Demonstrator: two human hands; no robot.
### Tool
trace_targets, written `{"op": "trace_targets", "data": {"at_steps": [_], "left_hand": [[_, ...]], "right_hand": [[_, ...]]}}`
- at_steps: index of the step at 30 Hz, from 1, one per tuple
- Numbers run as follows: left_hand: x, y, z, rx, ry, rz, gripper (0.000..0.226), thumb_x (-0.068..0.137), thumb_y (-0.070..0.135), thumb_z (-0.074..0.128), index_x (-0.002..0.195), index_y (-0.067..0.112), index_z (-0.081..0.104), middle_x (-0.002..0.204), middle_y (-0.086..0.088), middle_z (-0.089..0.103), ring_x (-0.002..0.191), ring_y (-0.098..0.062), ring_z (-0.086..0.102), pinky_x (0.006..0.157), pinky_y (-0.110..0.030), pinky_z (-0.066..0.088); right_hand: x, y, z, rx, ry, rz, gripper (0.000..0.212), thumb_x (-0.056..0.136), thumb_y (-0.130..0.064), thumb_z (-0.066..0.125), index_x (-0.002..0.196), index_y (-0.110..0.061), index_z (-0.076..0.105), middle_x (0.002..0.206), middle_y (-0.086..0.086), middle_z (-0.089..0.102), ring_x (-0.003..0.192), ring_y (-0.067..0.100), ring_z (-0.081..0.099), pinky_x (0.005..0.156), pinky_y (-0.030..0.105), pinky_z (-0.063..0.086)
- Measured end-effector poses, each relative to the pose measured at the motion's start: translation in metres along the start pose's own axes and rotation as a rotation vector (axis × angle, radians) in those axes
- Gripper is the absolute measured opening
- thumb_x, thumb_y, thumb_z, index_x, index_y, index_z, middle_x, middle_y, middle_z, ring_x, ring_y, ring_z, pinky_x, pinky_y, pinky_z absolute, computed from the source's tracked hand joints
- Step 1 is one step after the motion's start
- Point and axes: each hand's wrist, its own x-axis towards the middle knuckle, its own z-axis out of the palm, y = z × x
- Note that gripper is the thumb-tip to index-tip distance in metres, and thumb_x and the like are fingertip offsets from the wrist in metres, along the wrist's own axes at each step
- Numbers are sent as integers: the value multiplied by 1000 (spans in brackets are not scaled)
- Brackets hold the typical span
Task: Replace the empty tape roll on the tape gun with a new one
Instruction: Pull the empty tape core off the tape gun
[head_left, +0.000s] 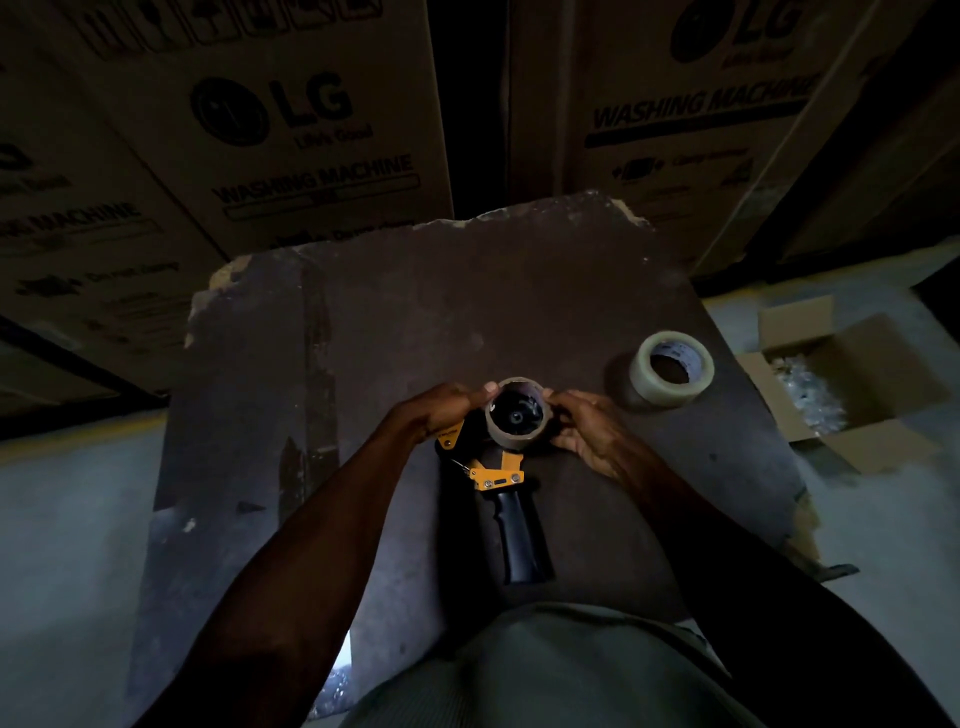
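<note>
Dim storeroom, worn table (395, 322): a person leans over a yellow-and-black tape gun (498, 478) lying flat, both arms reaching fwd and converging on the empty tape roll (515, 413), a bare brown cardboard core seated on the gun's hub. Left hand (441, 408) comes in from the core's left side, wrist low, thumb tip on the rim, fingers curled over the gun's frame just beside it. Right hand (584, 431) cups the core's opposite side, fingers bent round its wall. So the core is pinched btwn the two hands. Gun's black handle points back from the grip toward the person's body. New tape roll (671, 370), clear, lies flat to the right of the grip, apart from the right hand. Beyond it, off the table, an open carton (852, 395); behind, stacked LG washing-machine boxes (291, 135).
</note>
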Motion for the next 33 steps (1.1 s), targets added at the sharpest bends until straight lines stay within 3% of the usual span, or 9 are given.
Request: {"op": "trace_targets", "data": {"at_steps": [4, 11, 14, 16, 19, 22, 28, 31, 33], "left_hand": [[-1, 0, 1, -69, -9, 41, 56, 93, 60, 49, 111, 12, 73, 114, -8, 74, 111, -24, 67, 106, -44, 47], [-7, 2, 3, -55, 10, 98, 44, 95, 57, 49, 103, 22, 73, 113, -3, 74, 100, -11, 68, 91, -31, 51], [-9, 7, 6, 39, 71, 140, 52, 95, 61, 45, 99, 19, 76, 101, 1, 76, 93, -8, 70, 83, -29, 51], [-10, 14, 8, 120, 135, 178, 62, 94, 64, 42, 94, 12, 76, 95, -6, 78, 84, -11, 69, 79, -31, 50], [-14, 23, 13, 145, 220, 276, 64, 93, 64, 44, 80, 8, 73, 75, -2, 71, 70, -12, 60, 72, -32, 47], [-19, 31, 24, 99, 242, 306, 56, 91, 63, 47, 60, 21, 67, 58, 11, 60, 58, -5, 53, 65, -30, 44], [-31, 36, 63, 99, 310, 312, 61, 94, 59, 48, 80, 5, 72, 73, -8, 72, 66, -16, 61, 66, -34, 49], [-37, 39, 88, 122, 388, 288, 53, 94, 57, 49, 68, 16, 70, 65, 4, 70, 68, -13, 67, 65, -27, 50], [-41, 40, 104, 137, 416, 278, 49, 93, 58, 50, 62, 24, 68, 60, 14, 64, 62, 1, 61, 57, -17, 44]], "right_hand": [[-4, -2, 2, 31, -10, -36, 14, 89, -21, 65, 98, -13, 73, 83, 8, 72, 74, 19, 68, 76, 39, 55], [-18, -11, 4, -106, 25, -23, 22, 87, -33, 65, 104, -22, 72, 75, 3, 68, 63, 19, 62, 68, 41, 51], [-24, -13, 1, -142, 57, -55, 22, 86, -37, 64, 103, -26, 73, 86, 0, 72, 78, 19, 67, 72, 41, 52], [-29, -15, -1, -109, 50, -84, 20, 89, -34, 64, 104, -24, 72, 92, 0, 74, 86, 19, 69, 77, 40, 54], [-40, -18, -4, -11, 17, -149, 13, 91, -25, 64, 100, -20, 72, 88, 0, 77, 81, 16, 72, 68, 29, 57], [-51, -18, -9, 44, 23, -208, 9, 92, -19, 64, 97, -18, 72, 83, -1, 76, 77, 14, 70, 67, 29, 56], [-74, -8, -31, 83, 79, -255, 11, 91, -13, 65, 89, -18, 75, 83, -1, 77, 73, 11, 72, 62, 26, 58], [-86, 1, -45, 90, 136, -257, 11, 91, -14, 66, 86, -17, 75, 83, -1, 78, 74, 10, 73, 62, 26, 59], [-94, 7, -57, 90, 185, -257, 10, 90, -14, 67, 87, -17, 76, 83, -1, 79, 75, 11, 73, 63, 26, 60]]}}
